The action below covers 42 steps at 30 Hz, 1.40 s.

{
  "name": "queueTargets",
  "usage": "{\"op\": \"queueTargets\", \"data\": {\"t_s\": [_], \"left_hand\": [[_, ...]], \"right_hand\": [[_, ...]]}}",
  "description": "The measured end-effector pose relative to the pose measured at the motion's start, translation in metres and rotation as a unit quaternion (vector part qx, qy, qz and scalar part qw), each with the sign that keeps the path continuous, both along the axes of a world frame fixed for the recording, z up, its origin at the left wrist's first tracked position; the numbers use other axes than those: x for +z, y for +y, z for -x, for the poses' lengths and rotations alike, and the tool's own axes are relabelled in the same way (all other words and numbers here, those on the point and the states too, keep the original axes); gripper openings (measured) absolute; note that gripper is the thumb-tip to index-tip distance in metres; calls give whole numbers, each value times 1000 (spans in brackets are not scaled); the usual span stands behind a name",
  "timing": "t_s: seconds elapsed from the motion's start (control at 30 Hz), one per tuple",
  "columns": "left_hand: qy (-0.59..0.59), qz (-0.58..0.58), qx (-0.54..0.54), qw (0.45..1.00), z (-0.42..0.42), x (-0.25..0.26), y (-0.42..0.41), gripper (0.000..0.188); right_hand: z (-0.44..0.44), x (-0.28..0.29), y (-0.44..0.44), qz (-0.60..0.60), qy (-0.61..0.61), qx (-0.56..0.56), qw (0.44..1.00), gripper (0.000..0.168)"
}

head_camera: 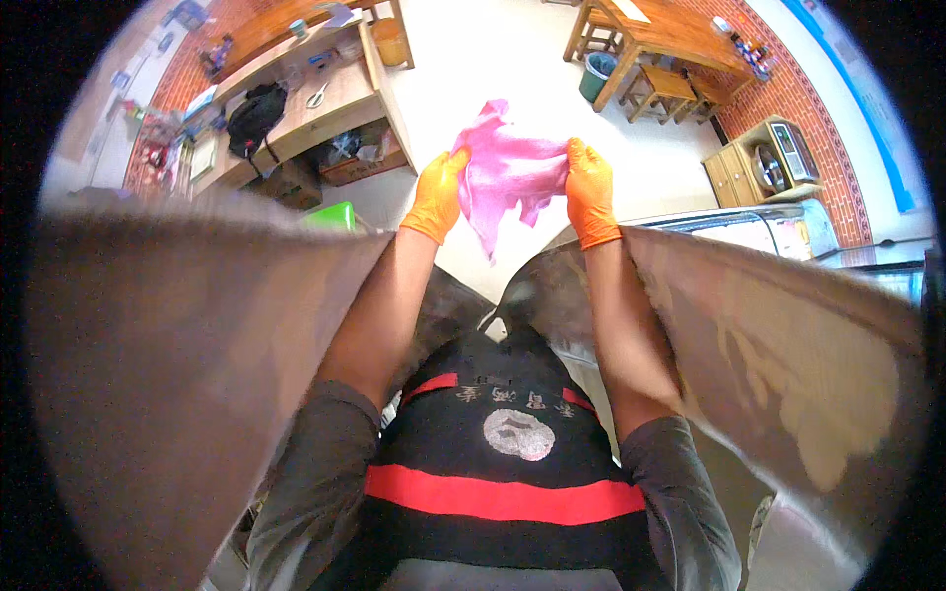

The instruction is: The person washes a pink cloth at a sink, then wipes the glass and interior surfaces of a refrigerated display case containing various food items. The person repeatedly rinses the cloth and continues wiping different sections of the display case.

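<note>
A pink cloth (510, 166) is stretched between my two hands, out in front of me above the pale floor. My left hand (437, 192), in an orange rubber glove, grips the cloth's left side. On the right side, my right hand (591, 193) pinches it in a matching orange glove. Loose corners of the cloth hang down and stick up between the gloves. Both forearms pass between two brown patterned curtain panels, the left panel (185, 354) and the right panel (783, 347). I wear a black apron (510, 384) with red bands and some writing.
At the left stands a wooden counter (340, 111) bearing a black backpack (256, 118). A wooden table (680, 37) with stools (658, 90) and a green bin (597, 77) are at the far right. Nearer on the right are a small cabinet (761, 162) and a glass-topped case (732, 225).
</note>
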<state>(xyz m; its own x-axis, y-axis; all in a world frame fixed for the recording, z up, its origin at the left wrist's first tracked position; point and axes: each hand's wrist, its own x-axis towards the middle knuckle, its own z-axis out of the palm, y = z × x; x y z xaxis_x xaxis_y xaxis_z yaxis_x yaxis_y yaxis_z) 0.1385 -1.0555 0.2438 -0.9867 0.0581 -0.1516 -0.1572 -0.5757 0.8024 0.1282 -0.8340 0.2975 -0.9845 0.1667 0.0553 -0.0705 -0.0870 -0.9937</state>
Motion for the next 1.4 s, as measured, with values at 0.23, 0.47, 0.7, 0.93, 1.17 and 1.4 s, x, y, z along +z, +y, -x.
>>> {"op": "queueTargets", "data": {"t_s": [0.23,0.47,0.7,0.93,1.17,1.4], "left_hand": [[98,279,-207,932,101,98,46,43],[89,116,-157,977,302,96,-57,23],[99,161,-117,975,397,140,-157,30],[-89,-213,-254,939,490,69,41,40],[56,-188,-542,817,633,-47,142,28],[-87,-258,-701,659,666,-73,256,37]], "right_hand": [[91,35,44,-252,158,-138,945,27],[229,68,64,-60,108,-143,982,23],[381,76,41,-66,156,-99,981,33],[450,81,-28,-16,30,253,967,36],[523,4,30,287,-227,-39,930,50],[540,-45,84,-107,-105,-403,903,42]]}}
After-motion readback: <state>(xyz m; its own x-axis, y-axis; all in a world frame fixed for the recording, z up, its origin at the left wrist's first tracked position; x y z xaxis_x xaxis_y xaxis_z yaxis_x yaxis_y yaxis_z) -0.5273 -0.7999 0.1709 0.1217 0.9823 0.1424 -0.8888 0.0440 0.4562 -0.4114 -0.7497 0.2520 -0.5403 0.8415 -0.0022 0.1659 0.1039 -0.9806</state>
